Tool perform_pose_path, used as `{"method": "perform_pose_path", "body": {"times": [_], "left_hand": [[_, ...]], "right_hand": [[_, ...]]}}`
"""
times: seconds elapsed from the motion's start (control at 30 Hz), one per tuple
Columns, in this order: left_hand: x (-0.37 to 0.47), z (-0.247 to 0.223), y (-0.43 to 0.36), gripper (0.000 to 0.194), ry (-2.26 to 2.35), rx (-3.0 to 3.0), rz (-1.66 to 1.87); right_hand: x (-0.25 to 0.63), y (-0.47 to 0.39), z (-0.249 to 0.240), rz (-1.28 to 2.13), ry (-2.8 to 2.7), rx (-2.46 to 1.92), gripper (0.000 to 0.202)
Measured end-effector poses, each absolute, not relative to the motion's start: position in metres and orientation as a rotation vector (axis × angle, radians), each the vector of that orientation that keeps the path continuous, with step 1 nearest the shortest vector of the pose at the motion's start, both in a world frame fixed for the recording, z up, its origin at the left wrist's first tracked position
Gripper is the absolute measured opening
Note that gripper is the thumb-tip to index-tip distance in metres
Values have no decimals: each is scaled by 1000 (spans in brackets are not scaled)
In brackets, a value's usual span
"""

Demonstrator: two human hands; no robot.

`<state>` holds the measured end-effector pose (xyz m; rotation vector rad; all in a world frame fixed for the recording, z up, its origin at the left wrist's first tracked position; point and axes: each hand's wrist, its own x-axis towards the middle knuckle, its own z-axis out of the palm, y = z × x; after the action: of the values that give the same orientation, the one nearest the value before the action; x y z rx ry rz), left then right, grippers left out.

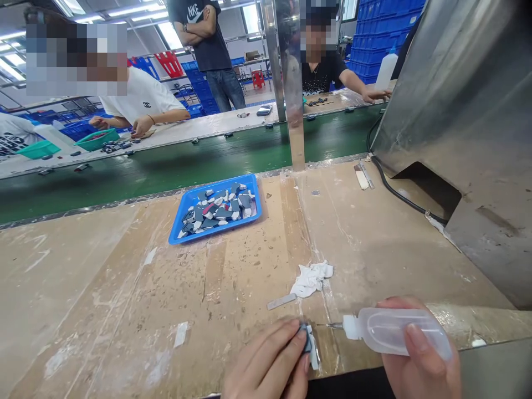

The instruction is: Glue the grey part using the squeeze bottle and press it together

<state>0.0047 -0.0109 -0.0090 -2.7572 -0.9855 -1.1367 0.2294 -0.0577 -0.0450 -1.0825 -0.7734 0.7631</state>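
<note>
At the near edge of a worn wooden tabletop (124,288), one person works with two hands; three other people are in view across the room, two seated at the far bench and one standing with arms folded. Largest item noted: one stainless steel housing (469,127) occupying the right side, with one black cable (394,191) running from beneath it. One green conveyor belt (166,166) crosses the room behind the tabletop, with one upright metal post (291,83) rising at its near edge. Stacks of blue crates stand at the back under strip lighting. The tabletop surface is scratched, scuffed and marked with pale residue and tape remnants.

One blue tray (179,221) sits at the far middle of the tabletop, holding a heap of small grey and white parts, too many and too overlapped to count. One crumpled white cloth (311,278) lies nearer, with one thin metal strip (281,301) just beside it.

The right hand (419,354) grips one clear squeeze bottle (394,330), lying nearly level. Its long axis runs left to right, and its needle tip points left toward the other hand. The left hand (270,363) pinches one small grey part (308,341) against the tabletop edge, the needle tip close to it; contact cannot be told.
</note>
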Motion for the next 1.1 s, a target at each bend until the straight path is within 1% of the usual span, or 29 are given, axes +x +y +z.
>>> {"method": "perform_pose_path", "body": {"times": [0.13, 0.33, 0.4, 0.63, 0.73, 0.8, 0.93, 1.1], "left_hand": [[2, 4, -3, 16, -890, -2822, -947], [2, 11, -2, 19, -723, -2856, -731], [3, 9, -4, 18, -743, -2841, -771], [6, -1, 0, 10, -927, -2862, -1138], [5, -2, 2, 11, -940, -2921, -1233], [4, -2, 3, 12, -976, -2946, -1230], [5, 2, 3, 14, -1048, -3005, -1159], [4, 7, 4, 13, -1083, -3036, -1134]], "right_hand": [[240, -53, -45, 751, -886, -1064, 19], [243, -49, -42, 758, -863, -1069, 23], [241, -50, -39, 755, -858, -1072, 22], [230, -53, -36, 755, -817, -1131, 11], [220, -53, -32, 682, -865, -1171, 10], [212, -54, -25, 598, -886, -1246, 14], [199, -57, -14, 425, -853, -1454, 30], [197, -57, -16, 408, -904, -1428, 30]]}}
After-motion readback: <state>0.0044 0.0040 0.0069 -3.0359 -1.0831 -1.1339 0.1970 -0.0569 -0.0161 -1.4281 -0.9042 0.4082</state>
